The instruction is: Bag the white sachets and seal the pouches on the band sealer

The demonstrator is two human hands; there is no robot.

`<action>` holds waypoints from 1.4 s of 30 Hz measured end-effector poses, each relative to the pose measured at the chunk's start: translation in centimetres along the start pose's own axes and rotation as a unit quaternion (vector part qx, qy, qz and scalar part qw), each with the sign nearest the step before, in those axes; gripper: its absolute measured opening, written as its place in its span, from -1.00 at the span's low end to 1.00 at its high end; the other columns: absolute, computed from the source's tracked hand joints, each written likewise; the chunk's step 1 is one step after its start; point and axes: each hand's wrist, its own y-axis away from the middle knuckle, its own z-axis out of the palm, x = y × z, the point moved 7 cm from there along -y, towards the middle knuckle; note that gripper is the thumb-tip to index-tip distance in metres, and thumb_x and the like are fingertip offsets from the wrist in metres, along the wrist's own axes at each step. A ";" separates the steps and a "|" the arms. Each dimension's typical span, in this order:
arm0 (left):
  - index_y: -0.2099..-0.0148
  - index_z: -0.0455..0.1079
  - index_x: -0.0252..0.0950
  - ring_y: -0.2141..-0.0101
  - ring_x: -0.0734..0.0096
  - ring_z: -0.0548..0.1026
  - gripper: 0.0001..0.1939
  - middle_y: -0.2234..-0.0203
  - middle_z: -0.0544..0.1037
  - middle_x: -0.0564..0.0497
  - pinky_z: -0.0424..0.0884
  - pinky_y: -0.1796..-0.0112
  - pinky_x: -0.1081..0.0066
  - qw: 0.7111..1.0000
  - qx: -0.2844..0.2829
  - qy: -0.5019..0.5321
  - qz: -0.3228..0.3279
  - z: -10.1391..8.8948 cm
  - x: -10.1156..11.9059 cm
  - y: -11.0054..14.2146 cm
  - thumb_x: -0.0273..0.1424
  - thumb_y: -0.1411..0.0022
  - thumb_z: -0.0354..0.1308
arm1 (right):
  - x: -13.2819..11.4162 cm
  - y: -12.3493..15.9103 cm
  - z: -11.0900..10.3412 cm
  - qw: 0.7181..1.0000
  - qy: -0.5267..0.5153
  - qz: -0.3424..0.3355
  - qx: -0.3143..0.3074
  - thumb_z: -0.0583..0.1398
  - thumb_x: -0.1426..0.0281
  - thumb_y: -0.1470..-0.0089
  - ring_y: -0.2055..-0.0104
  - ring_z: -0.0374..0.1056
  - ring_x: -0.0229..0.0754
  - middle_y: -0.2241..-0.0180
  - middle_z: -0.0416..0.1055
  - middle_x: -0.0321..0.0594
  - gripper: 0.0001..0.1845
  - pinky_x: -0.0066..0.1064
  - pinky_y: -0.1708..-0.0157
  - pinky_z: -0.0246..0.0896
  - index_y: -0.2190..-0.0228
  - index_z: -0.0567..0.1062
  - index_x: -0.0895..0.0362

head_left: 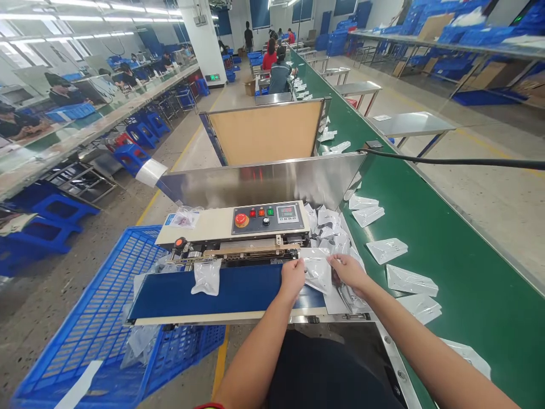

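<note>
My left hand and my right hand both grip the top of a silver plastic pouch, just beside the sealing head of a band sealer. The sealer has a control panel with a red stop button and a digital display. On its blue conveyor belt, left of my hands, lies another pouch. A heap of similar pouches sits behind my right hand.
A green conveyor belt runs along the right, carrying scattered pouches. A blue plastic crate lies below the sealer on the left. A stainless steel hood stands ahead, a black cable crosses above the belt, and co-workers sit further down.
</note>
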 end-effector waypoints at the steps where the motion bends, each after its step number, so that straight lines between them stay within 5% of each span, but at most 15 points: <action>1: 0.52 0.43 -0.30 0.54 0.41 0.29 -0.32 0.66 0.33 0.09 0.19 0.44 0.42 1.000 0.010 0.003 -0.004 -0.7 0.1 -0.2 0.27 -0.08 0.33 | -0.3 -0.4 0.9 0.999 -0.019 0.024 -0.020 0.28 -0.11 -0.14 0.64 0.26 -0.20 0.68 0.31 -0.37 -0.52 -0.41 0.59 0.18 0.47 0.41 0.02; 5: 0.33 0.60 -0.37 0.42 0.28 0.47 -0.36 0.50 0.56 -0.07 0.39 0.34 0.33 0.998 0.057 0.038 -0.008 -5.2 0.4 0.9 0.20 -0.13 0.38 | -2.0 -0.9 2.4 0.993 -0.086 0.069 -0.034 0.38 -0.01 -0.11 0.60 0.28 -0.25 0.54 0.46 -0.29 -0.57 -0.42 0.60 0.18 0.47 0.44 0.04; 8: 0.01 0.65 -0.34 0.15 0.10 0.63 -0.41 0.15 0.69 -0.26 0.53 0.08 0.21 0.977 0.187 0.100 0.040 -9.8 0.5 4.4 0.06 -0.17 0.46 | -2.8 0.3 1.3 0.991 -0.127 0.042 -0.004 0.39 -0.09 -0.11 0.48 0.44 -0.19 0.29 0.62 -0.21 -0.54 -0.37 0.49 0.37 0.33 0.53 0.04; 10: -0.12 0.60 -0.29 -0.02 0.06 0.63 -0.41 -0.02 0.67 -0.29 0.52 -0.08 0.17 0.960 0.247 0.100 0.089 -11.1 0.7 7.3 0.02 -0.22 0.46 | -3.4 1.8 0.9 0.989 -0.146 0.008 -0.008 0.40 -0.16 -0.08 0.34 0.55 -0.11 0.20 0.65 -0.20 -0.47 -0.32 0.32 0.49 0.27 0.58 0.04; 12: -0.12 0.60 -0.29 -0.03 0.07 0.63 -0.41 -0.01 0.67 -0.27 0.51 -0.09 0.19 0.973 0.185 0.079 0.116 -9.3 1.1 9.0 0.03 -0.23 0.44 | -4.3 3.6 1.5 0.984 -0.173 -0.019 -0.030 0.40 -0.20 -0.07 0.20 0.61 -0.02 0.17 0.67 -0.17 -0.43 -0.25 0.12 0.53 0.25 0.60 0.04; 15: 0.05 0.64 -0.35 0.21 0.20 0.61 -0.43 0.23 0.68 -0.15 0.54 0.12 0.30 0.991 -0.038 0.054 0.119 -3.1 2.0 9.9 0.08 -0.23 0.42 | -6.1 5.6 3.8 0.969 -0.232 -0.048 -0.066 0.40 -0.22 -0.07 -0.02 0.60 0.07 0.10 0.68 -0.09 -0.39 -0.15 -0.10 0.48 0.17 0.63 0.03; 17: 0.18 0.63 -0.38 0.38 0.33 0.50 -0.43 0.41 0.60 -0.05 0.44 0.29 0.39 0.986 -0.099 0.033 0.127 -0.3 2.8 9.9 0.11 -0.30 0.33 | -7.0 6.1 4.4 0.960 -0.264 -0.077 -0.053 0.36 -0.25 -0.10 -0.16 0.54 0.08 -0.05 0.65 -0.06 -0.31 -0.13 -0.18 0.43 0.00 0.63 0.01; 20: 0.22 0.61 -0.38 0.44 0.40 0.37 -0.39 0.47 0.53 0.01 0.31 0.36 0.42 0.989 -0.059 0.038 0.133 0.4 3.5 9.1 0.14 -0.36 0.23 | -6.2 5.9 2.9 0.964 -0.251 -0.088 0.019 0.31 -0.32 -0.09 -0.15 0.51 0.04 -0.16 0.59 -0.06 -0.18 -0.18 -0.10 0.45 -0.14 0.58 -0.03; 23: 0.30 0.56 -0.35 0.45 0.40 0.32 -0.39 0.49 0.49 0.01 0.24 0.39 0.42 0.991 -0.041 0.054 0.113 -0.1 2.9 8.1 0.17 -0.33 0.22 | -4.2 5.9 1.3 0.986 -0.146 -0.079 0.000 0.37 -0.34 0.04 0.24 0.52 -0.03 0.22 0.66 -0.09 -0.20 -0.26 0.22 0.47 0.12 0.69 0.09; 26: 0.46 0.44 -0.30 0.50 0.43 0.24 -0.39 0.58 0.39 0.05 0.16 0.44 0.43 0.994 -0.043 0.030 0.096 -0.2 2.1 7.3 0.17 -0.30 0.22 | -3.1 6.8 0.6 0.991 -0.086 -0.099 -0.027 0.30 -0.34 -0.07 0.43 0.39 -0.11 0.52 0.51 -0.19 -0.27 -0.30 0.35 0.38 0.43 0.66 0.11; 30: 0.44 0.49 -0.30 0.48 0.42 0.28 -0.46 0.56 0.42 0.04 0.19 0.42 0.44 0.995 -0.066 0.019 0.074 0.7 1.6 6.6 0.10 -0.28 0.27 | -2.3 7.5 0.6 0.988 -0.112 -0.104 0.006 0.36 -0.23 -0.06 0.34 0.45 -0.07 0.38 0.61 -0.16 -0.38 -0.31 0.31 0.38 0.37 0.69 0.10; 36: 0.48 0.48 -0.32 0.53 0.37 0.42 -0.39 0.58 0.50 -0.03 0.29 0.46 0.40 0.987 -0.034 0.137 -0.083 1.3 -0.8 4.3 0.15 0.06 0.50 | 2.1 5.2 0.3 0.960 -0.259 0.058 0.091 0.53 -0.05 0.19 0.52 0.27 -0.23 0.56 0.45 -0.28 -0.49 -0.38 0.49 0.23 0.50 0.61 0.13; 42: 0.43 0.53 -0.36 0.55 0.30 0.50 -0.43 0.64 0.49 0.00 0.36 0.46 0.38 0.986 -0.007 0.137 -0.099 0.6 -0.9 0.1 0.05 0.12 0.59 | 2.8 1.7 1.9 0.940 -0.294 0.136 0.103 0.55 0.16 0.24 0.61 0.20 -0.27 0.66 0.34 -0.37 -0.63 -0.41 0.61 0.07 0.52 0.58 0.12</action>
